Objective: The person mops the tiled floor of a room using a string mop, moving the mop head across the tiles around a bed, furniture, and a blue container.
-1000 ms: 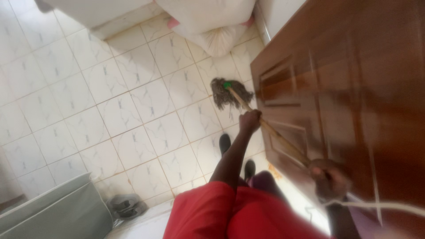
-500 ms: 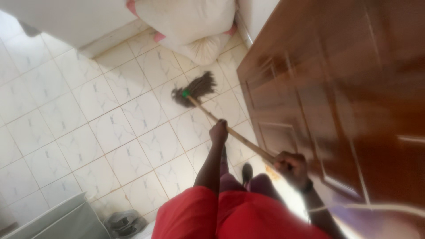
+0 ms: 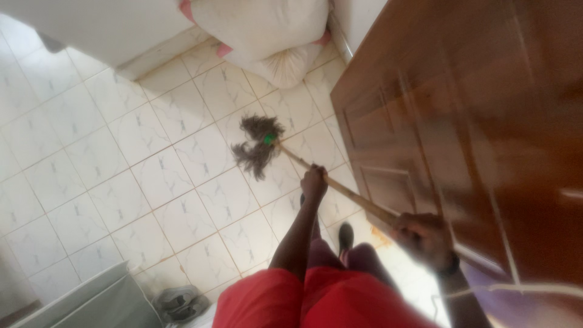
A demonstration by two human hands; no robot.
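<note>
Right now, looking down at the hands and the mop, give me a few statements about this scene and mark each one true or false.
1. Both hands grip the wooden mop handle. True: the left hand is lower on it, the right hand nearer its top.
2. The mop head is lifted off the floor onto the sack. False: it lies on the tiled floor, apart from the white sack.
3. A brown wooden door stands on the right. True.
4. The person wears blue shorts. False: the shorts are red.
5. The floor is dark carpet. False: it is pale tile with lighter grout lines.
</note>
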